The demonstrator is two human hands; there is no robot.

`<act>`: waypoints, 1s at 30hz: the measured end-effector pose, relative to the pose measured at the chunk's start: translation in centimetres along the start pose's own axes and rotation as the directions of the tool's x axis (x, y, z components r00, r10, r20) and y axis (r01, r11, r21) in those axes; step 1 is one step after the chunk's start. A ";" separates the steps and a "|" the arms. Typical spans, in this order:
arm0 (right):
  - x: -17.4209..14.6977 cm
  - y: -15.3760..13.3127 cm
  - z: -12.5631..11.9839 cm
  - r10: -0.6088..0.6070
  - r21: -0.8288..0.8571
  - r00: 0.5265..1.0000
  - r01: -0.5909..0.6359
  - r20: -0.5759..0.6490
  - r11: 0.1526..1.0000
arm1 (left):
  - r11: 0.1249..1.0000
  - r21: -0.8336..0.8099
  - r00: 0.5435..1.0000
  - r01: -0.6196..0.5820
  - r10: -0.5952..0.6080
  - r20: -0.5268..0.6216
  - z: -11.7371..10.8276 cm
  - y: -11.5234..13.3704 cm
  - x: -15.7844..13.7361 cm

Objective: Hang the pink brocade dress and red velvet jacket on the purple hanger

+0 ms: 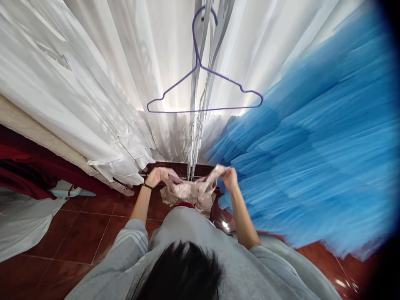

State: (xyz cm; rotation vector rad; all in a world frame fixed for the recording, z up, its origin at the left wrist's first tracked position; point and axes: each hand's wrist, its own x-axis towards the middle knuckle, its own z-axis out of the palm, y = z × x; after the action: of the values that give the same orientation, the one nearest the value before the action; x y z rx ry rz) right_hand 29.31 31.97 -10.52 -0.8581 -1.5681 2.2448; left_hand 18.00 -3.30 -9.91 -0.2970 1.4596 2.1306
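Observation:
Low in front of my body, a pinkish-beige garment (pixel 190 191) is stretched between both hands. My left hand (pixel 153 177) is closed on its upper left corner, with a black band on the wrist. On the other side, my right hand (pixel 229 178) grips the upper right corner. The cloth sags between them, and its lower part is partly hidden by my body. Above it hangs a bare purple wire hanger (pixel 204 85), apart from both hands, its hook near a metal rail.
White draped fabric (pixel 103 83) hangs at the left and back. A large blue ruffled tulle garment (pixel 312 146) fills the right side, close to my right arm. A metal upright (pixel 194 141) stands straight ahead. Dark red cloth (pixel 21 162) lies left, over red floor tiles (pixel 78 237).

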 end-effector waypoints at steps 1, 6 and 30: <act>0.7 -2.3 0.2 -0.026 0.045 1.000 0.026 0.008 0.999 | 0.999 -0.013 0.999 -0.039 0.039 -0.006 0.1 2.6 0.6; 1.7 -9.7 2.3 -0.358 0.274 0.921 0.309 0.151 0.911 | 0.847 0.128 0.850 -0.516 0.524 -0.044 1.9 10.3 0.8; -1.3 -14.1 10.5 -0.451 0.265 0.879 0.403 0.154 0.876 | 0.471 0.347 0.526 -0.811 0.847 0.079 8.6 24.8 6.5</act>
State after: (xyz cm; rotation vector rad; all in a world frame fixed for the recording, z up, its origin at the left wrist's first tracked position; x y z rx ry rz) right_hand 22.35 28.63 5.37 -0.1813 -1.3775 2.1699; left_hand 0.17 -0.18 10.17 0.6087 2.3448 2.4805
